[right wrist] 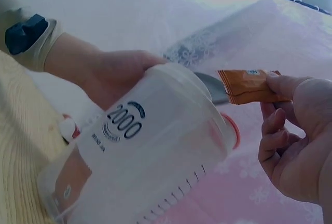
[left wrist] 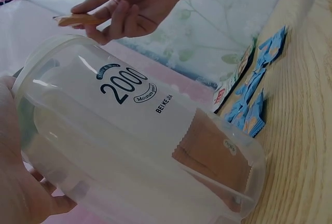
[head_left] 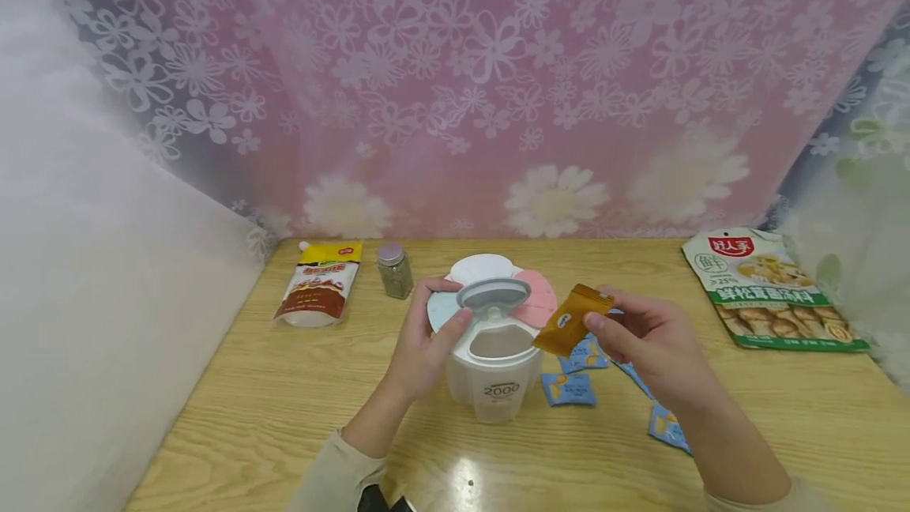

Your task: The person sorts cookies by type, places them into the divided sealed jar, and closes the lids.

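Note:
A clear compartment storage canister [head_left: 494, 385] marked "2000" stands on the table. Its grey flap [head_left: 495, 293] is raised over one opening, while the white, pink and blue flaps lie down. My left hand [head_left: 424, 344] holds the canister's upper left side, thumb on the lid beside the raised flap. Between thumb and fingers, my right hand [head_left: 650, 338] pinches an orange-brown snack sachet [head_left: 573, 321] just right of the opening. Another orange-brown sachet [left wrist: 215, 162] shows through the wall at the bottom of the canister.
Several blue sachets [head_left: 569, 389] lie right of the canister. A seasoning pouch [head_left: 775, 291] rests at the far right. A spouted pouch [head_left: 320, 284] and a small spice jar [head_left: 394, 270] are at the back left. A floral curtain [head_left: 462, 101] hangs behind the table.

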`<action>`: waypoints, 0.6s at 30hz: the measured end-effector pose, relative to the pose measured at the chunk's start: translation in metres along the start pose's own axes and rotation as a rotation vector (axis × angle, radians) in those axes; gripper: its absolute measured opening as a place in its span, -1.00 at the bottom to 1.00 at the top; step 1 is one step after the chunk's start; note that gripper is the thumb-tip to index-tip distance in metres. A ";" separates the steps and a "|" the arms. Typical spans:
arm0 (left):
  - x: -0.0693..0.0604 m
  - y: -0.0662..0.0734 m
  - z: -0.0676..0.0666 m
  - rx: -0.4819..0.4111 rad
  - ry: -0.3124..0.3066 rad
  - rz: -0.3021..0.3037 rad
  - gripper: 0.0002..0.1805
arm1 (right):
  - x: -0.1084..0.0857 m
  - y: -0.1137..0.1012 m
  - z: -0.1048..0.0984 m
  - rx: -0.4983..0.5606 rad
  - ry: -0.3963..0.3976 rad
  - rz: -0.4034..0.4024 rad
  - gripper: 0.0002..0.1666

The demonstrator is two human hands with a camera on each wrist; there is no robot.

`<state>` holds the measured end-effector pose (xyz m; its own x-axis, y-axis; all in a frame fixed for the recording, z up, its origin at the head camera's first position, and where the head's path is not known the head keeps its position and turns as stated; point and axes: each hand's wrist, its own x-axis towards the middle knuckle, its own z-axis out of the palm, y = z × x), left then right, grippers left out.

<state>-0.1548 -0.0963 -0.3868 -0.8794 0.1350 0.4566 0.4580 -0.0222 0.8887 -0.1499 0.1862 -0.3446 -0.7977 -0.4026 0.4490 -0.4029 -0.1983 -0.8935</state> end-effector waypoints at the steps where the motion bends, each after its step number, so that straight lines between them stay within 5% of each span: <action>1: 0.001 0.000 0.000 0.000 0.001 0.001 -0.64 | 0.003 -0.001 0.003 -0.002 -0.002 -0.016 -0.59; 10: -0.002 0.000 -0.001 -0.005 0.002 -0.017 -0.63 | 0.012 -0.004 0.033 -0.291 0.042 -0.044 -0.74; 18: 0.001 0.001 0.001 0.006 -0.001 -0.020 -0.63 | 0.016 0.003 0.045 -0.336 0.117 -0.274 -0.59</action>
<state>-0.1549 -0.0953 -0.3860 -0.8881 0.1366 0.4389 0.4413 -0.0140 0.8972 -0.1440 0.1392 -0.3403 -0.6786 -0.2684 0.6837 -0.7145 0.0259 -0.6991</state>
